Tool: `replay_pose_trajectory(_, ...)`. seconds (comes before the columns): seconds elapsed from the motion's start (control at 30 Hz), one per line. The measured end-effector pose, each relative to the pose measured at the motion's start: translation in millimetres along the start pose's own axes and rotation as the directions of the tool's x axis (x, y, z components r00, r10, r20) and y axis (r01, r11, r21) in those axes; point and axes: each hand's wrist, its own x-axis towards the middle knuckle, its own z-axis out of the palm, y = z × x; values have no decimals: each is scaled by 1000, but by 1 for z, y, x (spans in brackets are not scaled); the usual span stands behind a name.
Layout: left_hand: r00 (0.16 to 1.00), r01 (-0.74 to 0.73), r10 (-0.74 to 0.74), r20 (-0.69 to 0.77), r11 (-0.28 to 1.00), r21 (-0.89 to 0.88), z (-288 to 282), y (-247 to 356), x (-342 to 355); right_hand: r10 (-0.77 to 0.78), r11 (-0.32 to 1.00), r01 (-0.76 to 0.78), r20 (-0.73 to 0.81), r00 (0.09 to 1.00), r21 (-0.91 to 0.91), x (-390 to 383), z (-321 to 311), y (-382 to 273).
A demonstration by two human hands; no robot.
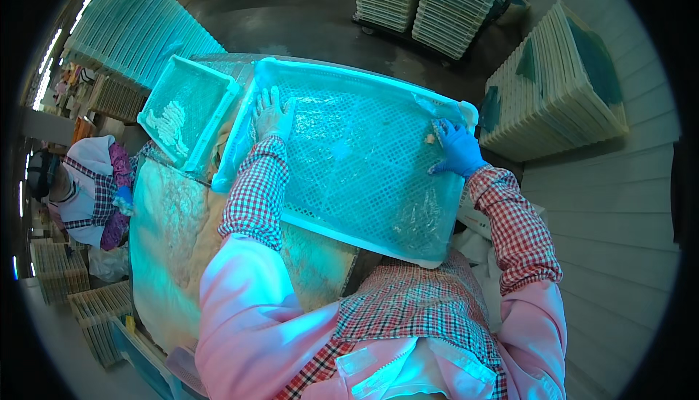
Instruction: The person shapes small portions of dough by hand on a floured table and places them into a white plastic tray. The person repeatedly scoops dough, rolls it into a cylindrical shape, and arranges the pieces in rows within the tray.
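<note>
A large shallow plastic tray [349,238] with a lattice bottom lies at a slant in front of me, its near right corner by my apron. Clear film [320,120] lines it, glossy and wrinkled in places. My left hand [272,114], in a pale glove, rests with fingers spread at the tray's left end. At the right end my right hand [459,151], in a blue glove, has thumb and fingers apart over the tray. A small beige bit [429,139] sits by its fingertips; I cannot tell whether they touch it.
Left of the tray stands a smaller basket [216,123] with white pieces [169,127]. The worktable [164,214] has a pale, wet-looking surface. A co-worker [87,189] is at the far left. Stacked trays rise at the back left [138,29], back [455,10] and right [546,90], beside a wall.
</note>
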Motion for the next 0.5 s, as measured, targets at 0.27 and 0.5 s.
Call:
replay_pose_trajectory(0.27,999,-9,8,-43,1000,-22,-4,6,-5,117,988,-120,41,992,95,19,1,10)
replay_pose_trajectory(0.5,999,-13,13,-51,1000,-2,7,2,2,81,996,-85,106,991,34,31,-3,18)
